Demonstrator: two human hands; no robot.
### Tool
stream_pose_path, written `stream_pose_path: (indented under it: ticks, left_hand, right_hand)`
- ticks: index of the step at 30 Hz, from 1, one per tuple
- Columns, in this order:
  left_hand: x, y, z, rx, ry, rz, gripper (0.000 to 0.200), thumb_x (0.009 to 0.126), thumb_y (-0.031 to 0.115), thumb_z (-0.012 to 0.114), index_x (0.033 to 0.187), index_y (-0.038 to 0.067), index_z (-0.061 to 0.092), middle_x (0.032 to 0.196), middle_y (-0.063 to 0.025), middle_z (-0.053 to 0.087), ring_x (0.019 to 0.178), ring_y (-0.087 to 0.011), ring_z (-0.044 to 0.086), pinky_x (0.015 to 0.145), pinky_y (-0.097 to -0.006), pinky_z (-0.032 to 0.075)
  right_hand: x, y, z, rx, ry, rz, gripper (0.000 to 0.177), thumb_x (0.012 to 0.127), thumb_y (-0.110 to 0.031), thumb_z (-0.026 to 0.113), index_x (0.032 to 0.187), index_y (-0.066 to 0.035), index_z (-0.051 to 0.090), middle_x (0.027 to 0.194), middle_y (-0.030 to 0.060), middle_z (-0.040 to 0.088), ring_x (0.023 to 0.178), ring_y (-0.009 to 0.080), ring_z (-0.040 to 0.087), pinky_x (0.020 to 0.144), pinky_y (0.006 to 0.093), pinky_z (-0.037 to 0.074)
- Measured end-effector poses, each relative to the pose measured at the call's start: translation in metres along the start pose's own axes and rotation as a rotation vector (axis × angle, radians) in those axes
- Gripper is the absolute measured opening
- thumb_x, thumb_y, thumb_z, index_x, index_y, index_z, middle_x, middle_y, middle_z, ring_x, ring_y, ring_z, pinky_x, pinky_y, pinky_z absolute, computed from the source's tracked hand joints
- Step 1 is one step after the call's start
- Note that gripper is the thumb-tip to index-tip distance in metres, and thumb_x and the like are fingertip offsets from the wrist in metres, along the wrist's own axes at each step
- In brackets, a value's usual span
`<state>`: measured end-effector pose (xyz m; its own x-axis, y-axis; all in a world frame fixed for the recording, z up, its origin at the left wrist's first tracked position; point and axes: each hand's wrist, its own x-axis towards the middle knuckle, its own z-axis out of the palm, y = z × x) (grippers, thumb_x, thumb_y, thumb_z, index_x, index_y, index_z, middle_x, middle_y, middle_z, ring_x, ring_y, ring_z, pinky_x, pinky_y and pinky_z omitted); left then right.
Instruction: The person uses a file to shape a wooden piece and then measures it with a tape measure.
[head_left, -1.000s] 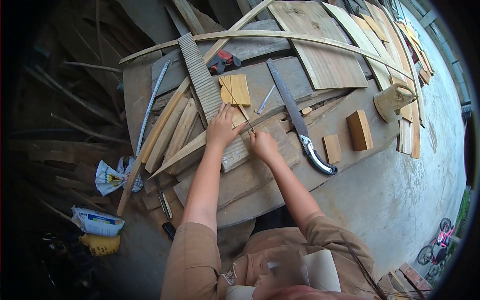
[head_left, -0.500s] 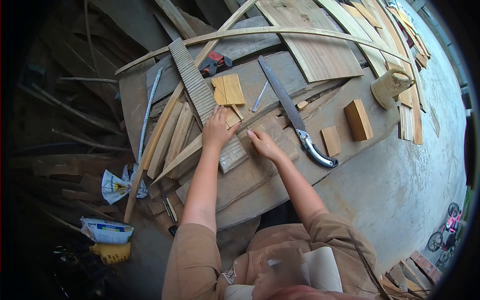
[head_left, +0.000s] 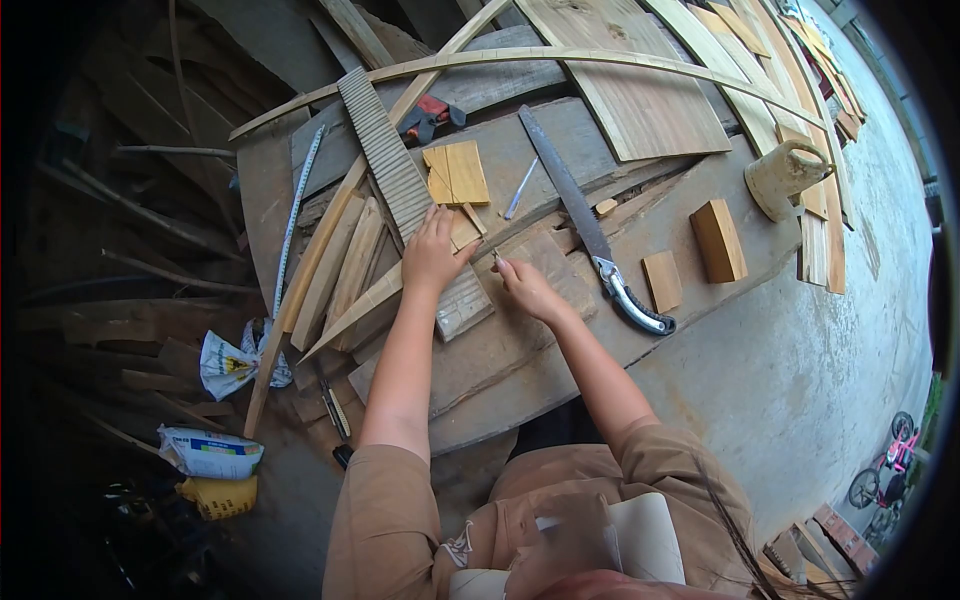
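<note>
My left hand [head_left: 430, 258] presses over a small wooden block [head_left: 465, 233], thumb and fingers spread around it. This block rests across a long grooved wooden strip [head_left: 385, 155], and a thin wood piece [head_left: 474, 219] shows at its far edge. Just right of it, my right hand [head_left: 530, 288] pinches a tiny thing between thumb and forefinger, too small to name. A square yellow wooden piece [head_left: 457, 172] with pencil lines lies beyond my left hand. Near it are a pen [head_left: 521, 189] and a handsaw [head_left: 575, 195] with a curved handle.
Two wood blocks [head_left: 718, 241] [head_left: 662, 281] and a plastic jug [head_left: 785, 180] stand to the right. Long thin battens [head_left: 600, 60] and wide boards [head_left: 640, 95] lie at the back. At left are a measuring tape [head_left: 298, 210], a utility knife [head_left: 335, 412] and plastic bags [head_left: 228, 362].
The view has shifted very slightly. Both hands stay almost where they were, the left on the block and the right pinching beside it.
</note>
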<state>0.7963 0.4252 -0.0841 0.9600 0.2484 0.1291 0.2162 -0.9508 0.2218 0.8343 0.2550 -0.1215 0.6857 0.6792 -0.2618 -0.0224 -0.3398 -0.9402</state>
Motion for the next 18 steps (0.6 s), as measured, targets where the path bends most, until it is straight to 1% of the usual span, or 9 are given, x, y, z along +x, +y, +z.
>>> stream_pose_path:
  ticks: [1,3,7,9,10,12,13,16,18]
  left_hand:
    - [0.000,-0.001,0.001,0.005,0.010,0.005,0.063,0.069,0.042,0.063,0.113,-0.001,0.046,0.117,-0.0169,0.048,0.117,-0.0270,0.039,0.093,-0.0351,0.035]
    - [0.000,-0.001,0.001,0.007,0.011,0.009,0.063,0.069,0.042,0.063,0.113,0.000,0.045,0.116,-0.0170,0.049,0.116,-0.0274,0.040,0.092,-0.0354,0.036]
    - [0.001,0.002,-0.005,-0.004,-0.024,-0.002,0.063,0.070,0.042,0.062,0.113,0.000,0.045,0.117,-0.0173,0.048,0.116,-0.0275,0.040,0.092,-0.0358,0.036]
    - [-0.002,0.003,-0.005,0.009,-0.027,-0.001,0.062,0.070,0.042,0.062,0.114,0.000,0.045,0.118,-0.0170,0.047,0.117,-0.0272,0.039,0.093,-0.0358,0.035]
    - [0.001,0.002,-0.005,0.029,-0.031,0.013,0.062,0.071,0.042,0.061,0.114,0.000,0.044,0.119,-0.0168,0.046,0.118,-0.0269,0.038,0.094,-0.0359,0.034]
    - [0.003,0.000,-0.004,0.017,-0.018,0.006,0.062,0.071,0.043,0.060,0.113,0.000,0.044,0.120,-0.0165,0.046,0.118,-0.0270,0.037,0.095,-0.0358,0.033]
    - [0.000,0.000,-0.002,0.008,-0.018,0.011,0.062,0.072,0.044,0.059,0.112,-0.001,0.044,0.121,-0.0161,0.045,0.119,-0.0271,0.036,0.096,-0.0357,0.032]
    - [0.000,-0.002,-0.001,0.008,0.003,0.053,0.062,0.072,0.045,0.059,0.112,-0.001,0.045,0.122,-0.0168,0.045,0.119,-0.0278,0.036,0.096,-0.0360,0.032]
    - [0.002,-0.002,0.000,0.008,0.017,0.020,0.062,0.072,0.045,0.058,0.111,-0.001,0.045,0.122,-0.0169,0.044,0.119,-0.0278,0.036,0.096,-0.0360,0.032]
  right_hand:
    - [0.000,0.000,0.002,-0.002,-0.002,0.001,0.042,0.090,-0.032,0.033,0.083,0.004,0.053,0.076,0.0212,0.057,0.070,0.0329,0.055,0.067,0.0384,0.042]
    - [-0.001,-0.002,0.001,-0.092,0.038,0.010,0.042,0.089,-0.031,0.032,0.082,0.005,0.052,0.082,0.0278,0.055,0.078,0.0412,0.053,0.071,0.0431,0.040]
    - [-0.022,-0.013,-0.008,-0.137,-0.016,0.056,0.044,0.090,-0.032,0.030,0.082,0.004,0.053,0.080,0.0281,0.055,0.080,0.0420,0.053,0.072,0.0441,0.040]
    - [-0.051,-0.011,-0.015,-0.239,-0.063,0.149,0.045,0.090,-0.033,0.028,0.080,0.005,0.052,0.079,0.0286,0.055,0.080,0.0434,0.052,0.072,0.0452,0.039]
    - [-0.060,-0.016,-0.020,-0.249,-0.063,0.143,0.045,0.090,-0.033,0.028,0.080,0.005,0.052,0.079,0.0286,0.055,0.080,0.0434,0.052,0.072,0.0452,0.039]
    - [-0.073,-0.024,-0.025,-0.244,-0.062,0.231,0.047,0.090,-0.033,0.027,0.082,0.006,0.053,0.082,0.0294,0.054,0.082,0.0439,0.051,0.073,0.0467,0.038]
    - [-0.071,-0.023,-0.024,-0.245,-0.067,0.239,0.047,0.090,-0.033,0.027,0.082,0.006,0.053,0.082,0.0294,0.054,0.082,0.0439,0.051,0.073,0.0467,0.038]
    - [-0.024,-0.024,-0.015,-0.291,-0.069,0.182,0.049,0.090,-0.034,0.026,0.085,0.005,0.054,0.085,0.0301,0.054,0.084,0.0434,0.051,0.075,0.0465,0.039]
    - [0.005,-0.032,-0.011,-0.317,-0.067,0.178,0.049,0.090,-0.034,0.025,0.086,0.005,0.055,0.086,0.0301,0.055,0.085,0.0431,0.052,0.076,0.0463,0.039]
